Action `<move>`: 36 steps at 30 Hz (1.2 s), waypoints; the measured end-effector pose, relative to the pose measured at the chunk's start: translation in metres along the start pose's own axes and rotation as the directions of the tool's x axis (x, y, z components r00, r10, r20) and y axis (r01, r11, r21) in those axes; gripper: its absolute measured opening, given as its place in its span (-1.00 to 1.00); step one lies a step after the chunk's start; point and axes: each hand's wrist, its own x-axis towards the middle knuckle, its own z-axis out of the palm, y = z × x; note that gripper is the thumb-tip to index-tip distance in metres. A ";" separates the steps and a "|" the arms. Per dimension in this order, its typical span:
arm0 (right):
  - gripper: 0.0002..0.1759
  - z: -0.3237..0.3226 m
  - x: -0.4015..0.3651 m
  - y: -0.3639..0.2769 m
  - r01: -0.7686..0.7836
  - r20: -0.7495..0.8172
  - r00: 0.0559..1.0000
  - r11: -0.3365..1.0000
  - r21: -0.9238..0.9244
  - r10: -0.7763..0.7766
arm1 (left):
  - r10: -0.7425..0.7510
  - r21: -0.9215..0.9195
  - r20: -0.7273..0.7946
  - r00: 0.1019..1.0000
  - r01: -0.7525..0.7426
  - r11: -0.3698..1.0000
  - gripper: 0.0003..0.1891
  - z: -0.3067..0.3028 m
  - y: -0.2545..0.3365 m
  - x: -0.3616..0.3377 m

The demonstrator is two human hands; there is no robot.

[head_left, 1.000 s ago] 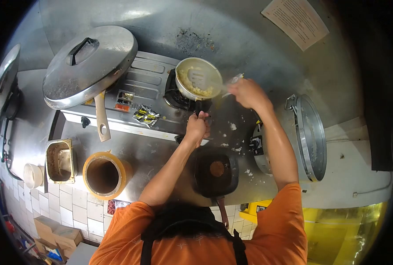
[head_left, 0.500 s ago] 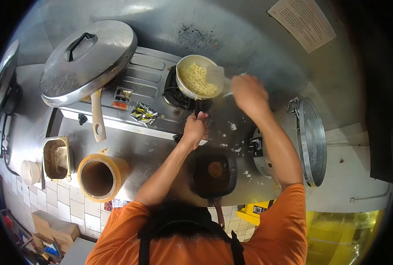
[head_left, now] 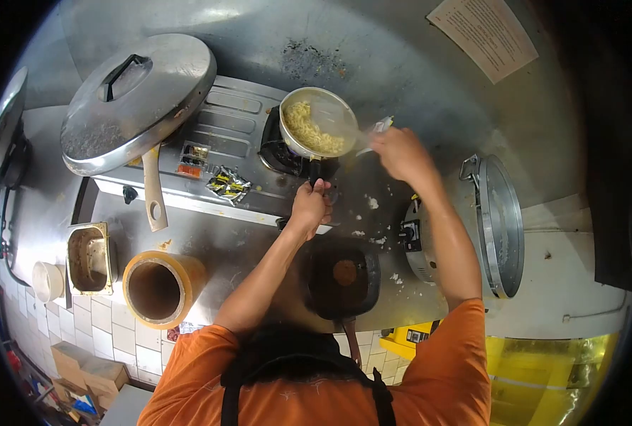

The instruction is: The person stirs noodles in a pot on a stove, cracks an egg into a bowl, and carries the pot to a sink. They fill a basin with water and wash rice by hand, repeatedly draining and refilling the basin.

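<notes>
My left hand (head_left: pixel 310 207) is closed around the black handle of a small saucepan (head_left: pixel 297 146), which sits on the burner at the right end of the stove. Pale yellow noodles (head_left: pixel 303 128) lie in the pan, mostly toward its left and front. A pale spatula (head_left: pixel 336 118), smeared by motion, reaches into the pan from the right. Its handle is in my closed right hand (head_left: pixel 404 153), to the right of the pan. Near the stove's front lie a crumpled silver-and-yellow packet (head_left: pixel 229 184) and a small packet with red contents (head_left: pixel 191 160).
A large lidded pan (head_left: pixel 142 106) covers the stove's left side, its handle jutting forward. A dark square pan (head_left: pixel 343 302) sits close to my body. A round metal appliance (head_left: pixel 500 227) stands at right. An orange cylinder (head_left: pixel 192 280) and a metal container (head_left: pixel 89 263) are at left.
The spatula has swept inside the saucepan, and the noodles now lie more to the left and front. My right hand has shifted slightly; my left hand keeps its hold on the handle.
</notes>
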 end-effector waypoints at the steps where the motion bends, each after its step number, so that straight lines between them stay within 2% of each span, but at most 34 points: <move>1: -0.77 -0.021 -0.009 -0.005 -0.096 0.041 0.995 0.989 0.111 0.092 | -0.013 0.004 -0.020 1.000 0.013 1.000 -0.76 -0.001 0.000 -0.001; 2: -0.77 -0.035 -0.013 -0.006 -0.154 0.109 0.985 0.975 0.160 0.137 | -0.012 -0.003 -0.025 1.000 0.012 1.000 -0.76 -0.004 -0.001 0.000; 3: -0.77 -0.045 -0.019 -0.009 -0.149 0.111 0.985 0.976 0.159 0.133 | -0.016 -0.013 0.005 1.000 0.016 1.000 -0.75 -0.006 -0.003 0.001; 5: -0.76 -0.055 -0.038 -0.014 -0.185 -0.029 0.981 0.973 0.138 0.191 | -0.019 -0.015 0.038 0.999 0.020 1.000 -0.73 -0.007 -0.001 0.002; 6: -0.76 -0.052 -0.049 -0.015 -0.188 -0.033 0.980 0.972 0.140 0.194 | -0.037 -0.030 0.061 0.997 0.039 0.999 -0.68 -0.008 0.001 -0.001; 8: -0.77 -0.039 -0.076 -0.015 -0.276 -0.206 0.914 0.906 0.320 0.350 | -0.036 0.008 0.071 0.997 0.035 0.999 -0.56 -0.012 0.004 -0.015; 9: -0.75 -0.006 -0.094 0.002 -0.253 -0.256 0.899 0.899 0.358 0.355 | -0.007 0.057 0.061 0.998 0.004 0.998 -0.49 -0.019 0.002 -0.026; 10: -0.69 0.010 -0.113 -0.012 -0.419 -0.084 0.819 0.691 0.589 0.568 | 0.009 0.316 0.065 0.998 -0.029 0.948 -0.45 -0.039 -0.002 -0.035; 11: -0.66 0.044 -0.138 -0.013 -0.402 -0.008 0.789 0.526 0.749 0.614 | 0.029 0.554 0.070 0.997 -0.063 0.830 -0.41 -0.062 -0.006 -0.044; 12: -0.66 0.087 -0.164 -0.020 -0.385 -0.094 0.750 0.548 0.743 0.654 | 0.010 0.613 0.008 1.000 -0.013 0.790 -0.37 -0.078 -0.013 -0.053; 13: -0.67 0.130 -0.190 -0.030 -0.426 0.091 0.650 0.264 0.865 0.754 | -0.008 0.663 -0.064 0.998 0.048 0.747 -0.33 -0.089 -0.018 -0.059; 14: -0.67 0.172 -0.209 -0.049 -0.434 0.223 0.578 0.064 0.899 0.785 | -0.002 0.657 -0.076 0.997 0.051 0.752 -0.33 -0.099 -0.028 -0.049; 15: -0.67 0.202 -0.226 -0.064 -0.429 0.372 0.490 -0.154 0.890 0.788 | 0.071 0.645 -0.148 0.987 0.042 0.763 -0.33 -0.114 -0.050 -0.035; 16: -0.67 0.214 -0.227 -0.065 -0.331 0.517 0.464 -0.401 0.854 0.719 | 0.140 0.647 -0.210 0.968 0.030 0.762 -0.33 -0.129 -0.068 -0.023; 17: -0.66 0.226 -0.220 -0.063 -0.202 0.635 0.456 -0.622 0.756 0.624 | 0.131 0.668 -0.204 0.970 0.040 0.743 -0.33 -0.141 -0.078 -0.011; 19: -0.58 0.286 -0.205 -0.038 -0.234 0.533 0.516 -0.488 0.841 0.671 | 0.287 0.815 -0.171 0.942 -0.029 0.578 -0.37 -0.150 -0.090 0.007; 20: -0.55 0.274 -0.193 -0.036 -0.348 0.470 0.532 -0.324 0.880 0.704 | 0.488 0.949 -0.046 0.871 -0.114 0.294 -0.43 -0.142 -0.086 0.001; 21: -0.52 0.252 -0.182 -0.037 -0.447 0.406 0.554 -0.151 0.882 0.727 | 0.479 0.955 -0.016 0.877 -0.129 0.267 -0.43 -0.133 -0.086 -0.006; 22: -0.52 0.231 -0.182 -0.039 -0.421 0.402 0.534 -0.179 0.889 0.744 | 0.597 0.996 0.053 0.801 0.000 -0.088 -0.45 -0.126 -0.084 -0.012; 23: -0.53 0.209 -0.189 -0.044 -0.407 0.223 0.568 0.035 0.913 0.793 | 0.670 0.894 0.178 0.721 0.166 -0.416 -0.47 -0.121 -0.084 -0.017; 24: -0.53 0.190 -0.204 -0.053 -0.406 0.057 0.588 0.234 0.884 0.807 | 0.637 0.820 0.278 0.719 0.168 -0.547 -0.46 -0.121 -0.084 -0.015; 25: -0.52 0.174 -0.224 -0.064 -0.418 -0.091 0.609 0.416 0.808 0.788 | 0.589 0.794 0.310 0.746 0.138 -0.592 -0.46 -0.128 -0.082 -0.010; 26: -0.54 0.157 -0.245 -0.069 -0.372 -0.015 0.663 0.347 0.861 0.748 | 0.561 0.729 0.423 0.711 0.100 -0.677 -0.46 -0.136 -0.080 -0.002; 27: -0.54 0.148 -0.271 -0.075 -0.392 0.006 0.634 0.315 0.865 0.774 | 0.533 0.665 0.527 0.662 0.070 -0.744 -0.46 -0.141 -0.085 -0.001; 28: -0.56 0.140 -0.296 -0.078 -0.382 0.157 0.729 0.205 0.901 0.666 | 0.504 0.648 0.543 0.672 0.046 -0.760 -0.46 -0.128 -0.081 -0.019; 29: -0.57 0.139 -0.320 -0.081 -0.376 0.276 0.802 0.088 0.923 0.529 | 0.422 0.664 0.431 0.798 0.036 -0.747 -0.44 -0.113 -0.071 -0.036; 30: -0.60 0.144 -0.350 -0.085 -0.348 0.271 0.839 0.082 0.934 0.473 | 0.313 0.669 0.325 0.893 0.017 -0.743 -0.42 -0.095 -0.067 -0.043; 31: -0.60 0.140 -0.375 -0.089 -0.344 0.260 0.794 0.054 0.937 0.549 | 0.266 0.674 0.382 0.885 -0.070 -0.735 -0.43 -0.101 -0.078 -0.042; 32: -0.59 0.131 -0.402 -0.096 -0.394 0.295 0.792 0.079 0.916 0.534 | 0.203 0.670 0.448 0.871 -0.176 -0.721 -0.43 -0.112 -0.093 -0.048; 33: -0.59 0.124 -0.427 -0.106 -0.447 0.337 0.783 0.095 0.890 0.522 | 0.108 0.729 0.499 0.860 -0.349 -0.589 -0.47 -0.102 -0.106 -0.065; 34: -0.55 0.118 -0.446 -0.115 -0.556 0.364 0.711 0.164 0.815 0.602 | 0.006 0.766 0.538 0.843 -0.486 -0.420 -0.50 -0.090 -0.118 -0.087; 35: -0.55 0.113 -0.466 -0.123 -0.582 0.379 0.646 0.106 0.806 0.663 | -0.181 0.863 0.416 0.891 -0.450 -0.230 -0.54 -0.078 -0.131 -0.108; 36: -0.53 0.109 -0.486 -0.131 -0.664 0.427 0.601 0.125 0.737 0.675 | -0.376 0.944 0.276 0.885 -0.323 -0.069 -0.59 -0.075 -0.146 -0.130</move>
